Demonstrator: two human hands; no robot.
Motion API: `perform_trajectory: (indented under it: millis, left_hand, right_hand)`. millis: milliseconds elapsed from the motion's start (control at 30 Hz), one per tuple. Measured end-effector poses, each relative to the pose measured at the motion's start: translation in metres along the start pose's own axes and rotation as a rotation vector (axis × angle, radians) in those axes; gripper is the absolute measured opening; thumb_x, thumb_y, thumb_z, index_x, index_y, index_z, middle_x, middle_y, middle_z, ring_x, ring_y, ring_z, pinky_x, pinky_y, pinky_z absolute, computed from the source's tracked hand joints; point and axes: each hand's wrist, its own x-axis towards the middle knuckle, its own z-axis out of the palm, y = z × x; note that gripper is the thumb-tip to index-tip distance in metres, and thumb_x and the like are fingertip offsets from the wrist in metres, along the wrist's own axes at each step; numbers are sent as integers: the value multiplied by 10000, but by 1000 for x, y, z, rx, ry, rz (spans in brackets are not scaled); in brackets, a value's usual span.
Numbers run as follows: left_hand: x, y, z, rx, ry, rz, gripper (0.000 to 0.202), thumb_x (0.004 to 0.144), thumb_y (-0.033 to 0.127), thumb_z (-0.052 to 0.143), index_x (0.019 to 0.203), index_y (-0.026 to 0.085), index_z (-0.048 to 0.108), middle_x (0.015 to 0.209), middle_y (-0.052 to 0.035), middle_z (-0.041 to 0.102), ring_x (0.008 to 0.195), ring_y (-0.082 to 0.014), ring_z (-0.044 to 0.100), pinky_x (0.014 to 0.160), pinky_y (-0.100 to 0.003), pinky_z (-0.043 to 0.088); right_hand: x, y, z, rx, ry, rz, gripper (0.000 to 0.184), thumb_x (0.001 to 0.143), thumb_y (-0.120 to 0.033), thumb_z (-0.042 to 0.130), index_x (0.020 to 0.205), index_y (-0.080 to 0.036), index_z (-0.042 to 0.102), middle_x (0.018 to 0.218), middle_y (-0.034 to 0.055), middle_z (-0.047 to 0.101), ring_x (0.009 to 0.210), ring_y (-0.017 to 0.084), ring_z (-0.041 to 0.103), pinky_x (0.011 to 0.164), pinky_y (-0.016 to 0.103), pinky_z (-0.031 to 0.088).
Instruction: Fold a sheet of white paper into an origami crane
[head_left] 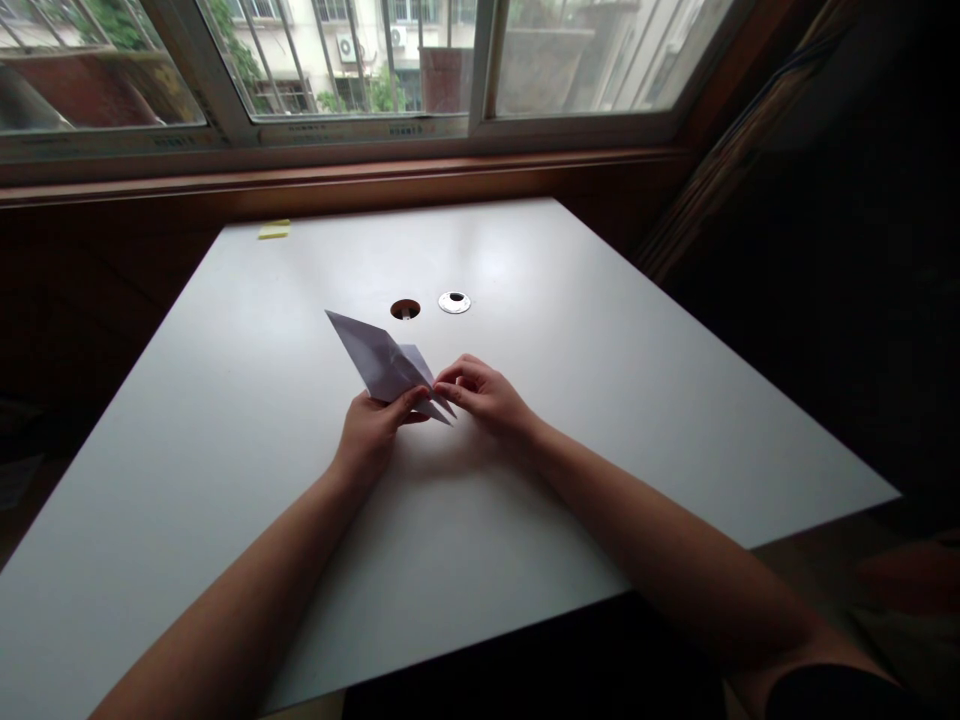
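A folded sheet of pale paper (367, 352), with several pointed flaps, is held above the white table. My left hand (373, 425) is closed around its lower edge, thumb on top and fingers underneath. At the paper's right side, my right hand (484, 392) pinches a narrow flap between thumb and fingertips. Two slim points of the paper stick out between the hands, toward me. The underside of the paper is hidden.
The white table (600, 400) has a round cable hole (406, 310) with a round metal cover (454, 302) beside it. A yellow sticky note (274, 229) lies near the far left edge. Beyond the table is a window (360, 60) with bars outside.
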Motion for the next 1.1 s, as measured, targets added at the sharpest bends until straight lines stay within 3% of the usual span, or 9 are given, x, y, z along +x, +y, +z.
perform_trajectory:
  millis: [167, 533, 1100]
  left_hand:
    - [0, -3, -1, 34, 5, -5, 420, 660, 402, 845, 885, 62, 748, 845, -133, 750, 756, -254, 716, 749, -425, 620]
    - [-2, 1, 1, 61, 3, -18, 396, 668, 378, 844, 881, 60, 744, 836, -119, 755, 771, -253, 724, 794, -415, 614]
    - [-1, 0, -1, 72, 11, 0, 434, 641, 407, 852, 907, 76, 759, 851, -126, 755, 778, -271, 726, 793, -434, 612]
  right_hand:
    - [1, 1, -1, -38, -38, 1, 225, 847, -405, 682, 874, -184, 718, 847, 10, 556, 657, 101, 491, 624, 253, 402]
    - [2, -1, -1, -49, -35, 34, 199, 822, -371, 711, 831, -172, 718, 829, 4, 552, 648, 100, 497, 623, 253, 401]
    - [1, -3, -1, -100, -16, 10, 269, 827, -443, 702, 825, -174, 723, 821, 17, 559, 656, 108, 507, 630, 257, 414]
